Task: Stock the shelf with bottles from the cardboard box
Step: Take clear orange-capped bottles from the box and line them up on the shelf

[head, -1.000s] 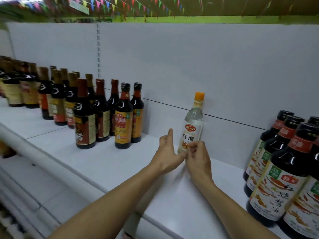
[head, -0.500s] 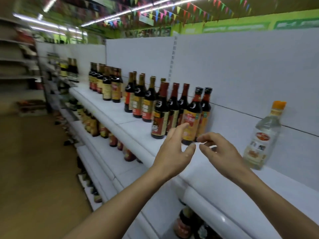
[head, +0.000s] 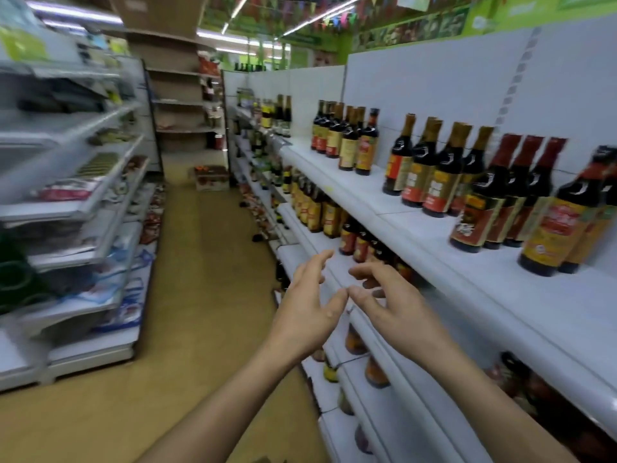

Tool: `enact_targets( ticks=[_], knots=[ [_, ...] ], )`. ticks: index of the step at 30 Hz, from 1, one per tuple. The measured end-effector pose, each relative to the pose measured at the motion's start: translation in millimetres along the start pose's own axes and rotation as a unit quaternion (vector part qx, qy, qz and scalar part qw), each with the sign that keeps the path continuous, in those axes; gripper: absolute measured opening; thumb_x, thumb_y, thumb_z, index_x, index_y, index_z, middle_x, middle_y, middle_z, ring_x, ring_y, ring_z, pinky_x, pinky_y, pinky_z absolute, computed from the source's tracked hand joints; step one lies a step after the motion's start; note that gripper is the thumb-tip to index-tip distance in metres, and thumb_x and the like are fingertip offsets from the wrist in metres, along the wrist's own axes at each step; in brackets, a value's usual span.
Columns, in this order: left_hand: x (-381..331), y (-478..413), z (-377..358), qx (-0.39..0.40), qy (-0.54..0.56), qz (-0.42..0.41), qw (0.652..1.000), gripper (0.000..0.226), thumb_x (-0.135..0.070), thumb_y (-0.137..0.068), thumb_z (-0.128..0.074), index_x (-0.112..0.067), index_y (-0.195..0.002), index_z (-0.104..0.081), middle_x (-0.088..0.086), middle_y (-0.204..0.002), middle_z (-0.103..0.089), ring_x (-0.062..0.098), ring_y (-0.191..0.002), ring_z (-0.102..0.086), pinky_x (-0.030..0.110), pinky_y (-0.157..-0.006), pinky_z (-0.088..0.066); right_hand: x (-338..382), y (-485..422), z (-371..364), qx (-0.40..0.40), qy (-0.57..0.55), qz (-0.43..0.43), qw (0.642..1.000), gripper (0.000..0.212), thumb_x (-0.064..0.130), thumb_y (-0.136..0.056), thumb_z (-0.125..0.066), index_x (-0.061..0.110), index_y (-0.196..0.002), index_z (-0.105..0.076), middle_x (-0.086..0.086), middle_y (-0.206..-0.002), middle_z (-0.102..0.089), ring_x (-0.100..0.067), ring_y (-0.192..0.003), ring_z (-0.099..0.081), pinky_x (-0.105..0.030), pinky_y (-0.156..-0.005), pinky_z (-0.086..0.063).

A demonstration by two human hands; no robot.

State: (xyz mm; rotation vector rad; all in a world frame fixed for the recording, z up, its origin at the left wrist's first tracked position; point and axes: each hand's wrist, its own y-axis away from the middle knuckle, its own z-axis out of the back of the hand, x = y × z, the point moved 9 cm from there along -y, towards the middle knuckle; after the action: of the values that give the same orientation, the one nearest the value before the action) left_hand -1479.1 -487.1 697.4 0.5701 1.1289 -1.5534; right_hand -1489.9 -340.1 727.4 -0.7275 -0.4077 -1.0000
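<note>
Head view: both hands hang in front of the shelving, low at about 6 o'clock. The left hand (head: 310, 305) and right hand (head: 394, 305) are empty, fingers loosely spread and a little curled, thumb tips almost touching. The shelf (head: 500, 295) runs from 5 o'clock up toward 12. Dark bottles (head: 437, 182) stand upright on it in clusters from 1 to 3 o'clock, with bare white board in front of them. The floor (head: 200, 262) of the aisle lies at 9 o'clock. I cannot make out the box.

The bottles look like glass filled with liquid, so probably heavy, rigid, smooth and breakable. A full wrap around the labelled body, below the shoulder, looks safest, with the other hand under the base.
</note>
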Motion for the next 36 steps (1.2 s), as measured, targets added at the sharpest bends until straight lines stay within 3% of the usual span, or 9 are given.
enact_targets(
  ticks=[6,14,24,30,36],
  knots=[
    [72.4,35.0,59.9,-0.064,-0.015,0.080,0.995,0.061,-0.032,-0.101,-0.065,-0.038,-0.154,-0.036,-0.016,-0.136,-0.043,0.007,-0.128,-0.052,0.037,-0.104,-0.051,24.5,-18.2,-94.8,0.056,-0.066,0.014,0.996,0.022,0.037,-0.101,-0.058,0.039,-0.124,-0.056,0.020,-0.121,-0.058,0.001,-0.112,-0.058,-0.030,-0.092,-0.054],
    [163.5,93.6,70.7,-0.105,-0.030,0.217,0.970,0.066,-0.032,-0.100,-0.066,-0.038,-0.157,-0.033,-0.007,-0.153,-0.043,0.003,-0.127,-0.051,0.025,-0.099,-0.048,-0.5,-8.9,-216.3,0.167,-0.094,0.013,0.981,0.029,0.034,-0.101,-0.058,0.034,-0.130,-0.056,0.017,-0.126,-0.059,0.001,-0.110,-0.057,-0.032,-0.094,-0.054],
    [265.8,181.3,7.0,-0.128,-0.035,0.387,0.912,0.064,-0.031,-0.102,-0.062,-0.034,-0.159,-0.031,-0.003,-0.151,-0.045,0.007,-0.125,-0.051,0.027,-0.102,-0.049,-86.2,50.4,-344.0,0.337,-0.132,-0.026,0.932,0.032,0.034,-0.100,-0.059,0.033,-0.132,-0.057,0.016,-0.129,-0.059,-0.002,-0.109,-0.058,-0.036,-0.094,-0.055],
    [332.7,246.1,-41.1,-0.137,-0.031,0.470,0.871,0.063,-0.029,-0.102,-0.064,-0.034,-0.158,-0.034,-0.010,-0.142,-0.048,0.002,-0.121,-0.053,0.001,-0.078,-0.043,-149.1,105.5,-406.9,0.420,-0.123,-0.062,0.897,0.033,0.030,-0.101,-0.060,0.028,-0.133,-0.058,0.010,-0.126,-0.060,-0.004,-0.109,-0.060,-0.032,-0.095,-0.054],
    [412.3,320.0,-98.8,-0.138,0.006,0.546,0.827,0.061,-0.019,-0.102,-0.064,-0.029,-0.155,-0.037,-0.006,-0.138,-0.051,0.007,-0.121,-0.057,0.013,-0.087,-0.050,-222.6,177.0,-471.2,0.480,-0.104,-0.120,0.863,0.035,0.032,-0.101,-0.060,0.028,-0.136,-0.056,0.009,-0.126,-0.059,-0.004,-0.110,-0.057,-0.029,-0.094,-0.053]
  ],
)
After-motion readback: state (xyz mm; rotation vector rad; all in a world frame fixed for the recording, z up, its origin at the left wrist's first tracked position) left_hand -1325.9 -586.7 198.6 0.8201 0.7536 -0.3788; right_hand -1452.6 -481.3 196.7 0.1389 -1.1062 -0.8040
